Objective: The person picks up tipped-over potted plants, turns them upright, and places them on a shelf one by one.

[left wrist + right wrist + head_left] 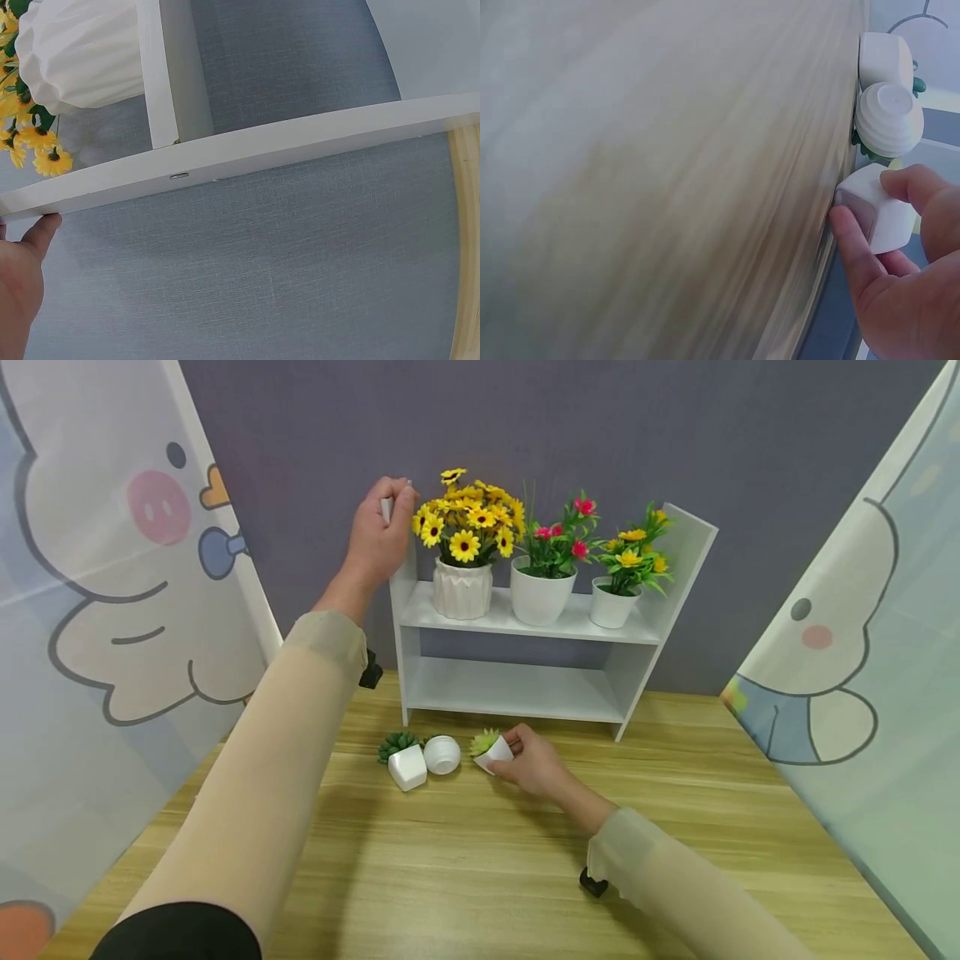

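A white two-tier shelf (525, 689) stands at the back of the table. My left hand (381, 531) grips the top of its left side panel (262, 146), the fingers curled over the edge. In my right hand (536, 762) is a small potted succulent (495, 754) with pale green leaves, tilted low over the table; thumb and fingers hold its white angular pot (885, 210). Just left of it lie a round white pot (442, 755) on its side and a square-potted dark green succulent (407, 767), also tipped over.
Along the upper board stand a ribbed pot of yellow flowers (462, 592), a pot of pink-red flowers (542, 593) and a smaller pot of orange-yellow flowers (615, 603). Cartoon-printed cloths (112, 568) hang on both sides, and a grey wall (300, 443) rises behind the wooden table (450, 877).
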Action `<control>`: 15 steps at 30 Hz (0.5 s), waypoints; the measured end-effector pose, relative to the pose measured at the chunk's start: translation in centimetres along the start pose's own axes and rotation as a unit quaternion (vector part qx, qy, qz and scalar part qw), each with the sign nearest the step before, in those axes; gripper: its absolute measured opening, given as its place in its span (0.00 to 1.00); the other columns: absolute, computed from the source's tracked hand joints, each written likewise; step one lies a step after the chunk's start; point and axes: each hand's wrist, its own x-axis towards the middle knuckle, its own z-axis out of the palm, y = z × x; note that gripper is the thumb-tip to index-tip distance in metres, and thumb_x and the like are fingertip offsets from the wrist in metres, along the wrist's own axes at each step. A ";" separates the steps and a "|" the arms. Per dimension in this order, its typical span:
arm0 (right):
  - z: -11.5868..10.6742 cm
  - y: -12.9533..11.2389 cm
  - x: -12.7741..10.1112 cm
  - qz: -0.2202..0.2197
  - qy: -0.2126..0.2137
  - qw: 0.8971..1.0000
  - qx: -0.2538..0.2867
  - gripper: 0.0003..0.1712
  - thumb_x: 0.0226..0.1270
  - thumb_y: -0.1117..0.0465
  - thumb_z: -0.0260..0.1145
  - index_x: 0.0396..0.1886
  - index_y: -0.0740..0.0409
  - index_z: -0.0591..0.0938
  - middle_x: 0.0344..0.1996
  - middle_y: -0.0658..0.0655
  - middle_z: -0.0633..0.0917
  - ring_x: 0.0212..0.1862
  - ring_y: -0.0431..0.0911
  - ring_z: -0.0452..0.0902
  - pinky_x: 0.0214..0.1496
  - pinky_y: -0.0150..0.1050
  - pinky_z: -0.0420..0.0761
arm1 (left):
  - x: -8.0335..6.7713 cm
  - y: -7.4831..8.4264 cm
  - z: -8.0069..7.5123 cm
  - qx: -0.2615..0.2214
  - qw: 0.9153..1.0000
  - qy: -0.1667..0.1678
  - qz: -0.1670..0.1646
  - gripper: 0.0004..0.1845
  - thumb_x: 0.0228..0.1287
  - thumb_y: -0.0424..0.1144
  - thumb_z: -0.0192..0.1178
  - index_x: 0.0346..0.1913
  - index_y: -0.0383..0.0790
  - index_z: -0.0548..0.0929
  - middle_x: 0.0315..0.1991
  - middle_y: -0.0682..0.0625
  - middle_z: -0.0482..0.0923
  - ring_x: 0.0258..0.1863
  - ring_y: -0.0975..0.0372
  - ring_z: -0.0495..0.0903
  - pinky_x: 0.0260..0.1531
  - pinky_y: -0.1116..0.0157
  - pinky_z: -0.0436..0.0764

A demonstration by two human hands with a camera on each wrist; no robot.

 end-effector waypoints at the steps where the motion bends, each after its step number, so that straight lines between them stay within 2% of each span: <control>1: -0.1 0.1 -0.1 -0.003 -0.002 1.000 -0.001 0.25 0.68 0.58 0.81 0.57 0.59 0.80 0.50 0.61 0.86 0.46 0.51 0.84 0.43 0.40 0.86 | 0.0 0.0 0.0 0.000 1.000 0.001 0.001 0.23 0.90 0.52 0.47 0.59 0.31 0.77 0.60 0.49 0.79 0.47 0.67 0.72 0.46 0.65 0.70; 3: -0.3 0.3 -0.1 -0.008 -0.007 1.000 0.000 0.25 0.68 0.58 0.81 0.58 0.59 0.80 0.51 0.61 0.85 0.48 0.51 0.83 0.46 0.41 0.86 | 0.0 -0.1 -0.1 -0.002 1.000 0.004 0.005 0.23 0.90 0.51 0.47 0.59 0.32 0.77 0.53 0.52 0.77 0.42 0.66 0.71 0.44 0.64 0.69; 6: -0.5 0.6 -0.3 -0.016 -0.014 1.000 0.011 0.26 0.69 0.59 0.81 0.59 0.61 0.80 0.52 0.61 0.85 0.51 0.50 0.82 0.50 0.43 0.86 | 0.0 -0.1 -0.1 -0.003 1.000 0.001 0.005 0.22 0.90 0.52 0.47 0.57 0.33 0.77 0.49 0.52 0.75 0.38 0.62 0.68 0.42 0.63 0.69; 9: -0.7 0.9 -0.4 -0.020 -0.021 0.999 0.025 0.27 0.68 0.61 0.80 0.60 0.63 0.79 0.53 0.61 0.85 0.52 0.50 0.82 0.53 0.43 0.86 | 0.1 0.0 -0.1 -0.005 1.000 -0.002 0.000 0.20 0.90 0.52 0.48 0.51 0.37 0.76 0.60 0.48 0.79 0.54 0.68 0.77 0.47 0.65 0.70; 10: -0.8 1.0 -0.4 -0.022 -0.025 0.999 0.028 0.27 0.69 0.62 0.80 0.61 0.64 0.79 0.54 0.62 0.85 0.52 0.50 0.82 0.53 0.43 0.86 | 0.1 0.0 -0.1 -0.006 1.000 -0.004 -0.003 0.19 0.90 0.52 0.48 0.50 0.39 0.76 0.64 0.47 0.79 0.61 0.68 0.78 0.48 0.65 0.70; 12: -0.9 1.2 -0.4 -0.022 -0.032 0.999 0.035 0.27 0.69 0.62 0.80 0.61 0.64 0.78 0.54 0.62 0.85 0.53 0.50 0.83 0.53 0.44 0.86 | 0.1 0.0 0.0 -0.007 1.000 -0.005 -0.005 0.17 0.90 0.52 0.48 0.48 0.41 0.76 0.69 0.46 0.78 0.69 0.66 0.76 0.50 0.65 0.70; 15: -1.0 1.5 -0.5 -0.020 -0.039 0.998 0.046 0.26 0.68 0.63 0.80 0.60 0.64 0.78 0.56 0.63 0.85 0.55 0.52 0.83 0.56 0.45 0.86 | 0.1 0.0 -0.1 -0.007 1.000 -0.006 -0.007 0.18 0.90 0.52 0.48 0.49 0.40 0.76 0.70 0.45 0.78 0.73 0.64 0.74 0.51 0.65 0.71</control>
